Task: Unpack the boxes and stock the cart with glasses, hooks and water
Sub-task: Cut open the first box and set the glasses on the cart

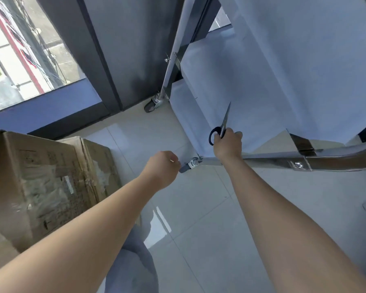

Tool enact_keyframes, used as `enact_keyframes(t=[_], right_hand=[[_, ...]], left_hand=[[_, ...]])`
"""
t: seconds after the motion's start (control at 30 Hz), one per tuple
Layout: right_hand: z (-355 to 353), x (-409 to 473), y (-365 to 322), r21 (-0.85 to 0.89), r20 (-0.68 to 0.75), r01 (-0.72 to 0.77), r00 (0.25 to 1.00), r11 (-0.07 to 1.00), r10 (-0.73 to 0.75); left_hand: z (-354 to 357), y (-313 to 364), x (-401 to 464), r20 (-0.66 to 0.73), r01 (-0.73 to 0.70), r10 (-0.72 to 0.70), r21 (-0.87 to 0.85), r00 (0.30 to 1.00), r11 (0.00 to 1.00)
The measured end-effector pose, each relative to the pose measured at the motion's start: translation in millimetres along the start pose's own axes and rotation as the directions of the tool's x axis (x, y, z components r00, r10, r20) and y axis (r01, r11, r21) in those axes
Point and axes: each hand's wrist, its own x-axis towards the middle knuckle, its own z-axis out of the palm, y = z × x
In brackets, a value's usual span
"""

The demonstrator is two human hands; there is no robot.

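Barely begun: the right hand (227,144) gripped black-handled steel scissors (221,129), the left hand (162,166) was fisted; the taped brown cardboard box (40,182) at nine o'clock was unopened, the steel cart (283,161) unstocked.

I see a glossy pale tiled floor (199,218) that mirrors the daylight. A dark door frame (106,60) stands beside a floor-level window (19,49), through which a street shows below.

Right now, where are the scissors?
In the head view, the scissors are right of centre, gripped by the right hand with blades pointing up, over the cart shelf's near corner.
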Motion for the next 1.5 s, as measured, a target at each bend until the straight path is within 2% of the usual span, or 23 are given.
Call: enact_keyframes(t=[0.13, 0.27, 0.43, 0.53, 0.63, 0.73, 0.8, 0.9, 1.03, 1.1, 1.17, 1.27, 1.33, 1.37, 1.5], right_hand=[[17, 38, 8, -0.104, -0.037, -0.021, 0.999, 0.994, 0.017], [26, 50, 11, -0.284, -0.056, 0.022, 0.998, 0.959, -0.039], [22, 40, 7, -0.316, 0.001, -0.023, 1.000, 0.948, 0.024], [15, 14, -7, -0.202, -0.089, -0.047, 0.996, 0.978, 0.029], [15, -39, -32, -0.022, -0.104, 0.166, 0.980, 0.986, -0.167], [20, -112, -65, 0.245, 0.055, 0.337, 0.931, 0.909, -0.360], [28, -166, -88, 0.334, 0.140, 0.411, 0.868, 0.848, -0.475], [43, -234, -125, 0.407, 0.175, 0.519, 0.763, 0.752, -0.622], [47, -291, -170, 0.462, 0.140, 0.552, 0.728, 0.694, -0.671], [48, -308, -187, 0.432, 0.140, 0.602, 0.691, 0.672, -0.709], [52, -321, -198, 0.366, 0.183, 0.625, 0.678, 0.690, -0.712], [61, -336, -206, 0.179, 0.245, 0.650, 0.697, 0.738, -0.673], [68, -347, -204, 0.029, 0.230, 0.690, 0.699, 0.723, -0.677], [72, -355, -202, -0.038, 0.207, 0.712, 0.693, 0.702, -0.691], [83, -385, -188, -0.257, 0.213, 0.722, 0.690, 0.642, -0.691]], left_hand=[[14, -14, 33, 0.003, 0.004, -0.004, -0.018, 1.000, 1.000], [16, -26, 46, 0.004, 0.018, -0.018, -0.004, 1.000, 1.000], [11, -31, 40, 0.012, 0.035, -0.035, -0.002, 0.999, 0.999], [1, -25, 26, 0.010, 0.031, -0.031, -0.029, 0.999, 0.999], [-17, -19, -2, -0.009, 0.012, -0.013, -0.083, 1.000, 0.996], [-52, -21, -47, -0.071, -0.064, 0.062, -0.019, 0.996, 0.998], [-82, -36, -82, -0.137, -0.084, 0.089, 0.040, 0.987, 0.996], [-127, -65, -133, -0.250, -0.108, 0.116, 0.043, 0.961, 0.993], [-157, -82, -185, -0.375, -0.198, 0.145, -0.106, 0.916, 0.974], [-172, -100, -201, -0.448, -0.204, 0.114, -0.156, 0.887, 0.966], [-189, -128, -214, -0.459, -0.152, 0.074, -0.136, 0.886, 0.979], [-215, -177, -229, -0.456, 0.030, 0.022, 0.106, 0.890, 0.994], [-229, -206, -239, -0.470, 0.185, 0.001, 0.348, 0.883, 0.919], [-234, -217, -245, -0.484, 0.241, -0.015, 0.407, 0.875, 0.881], [-238, -235, -266, -0.490, 0.263, 0.014, 0.491, 0.872, 0.830]])
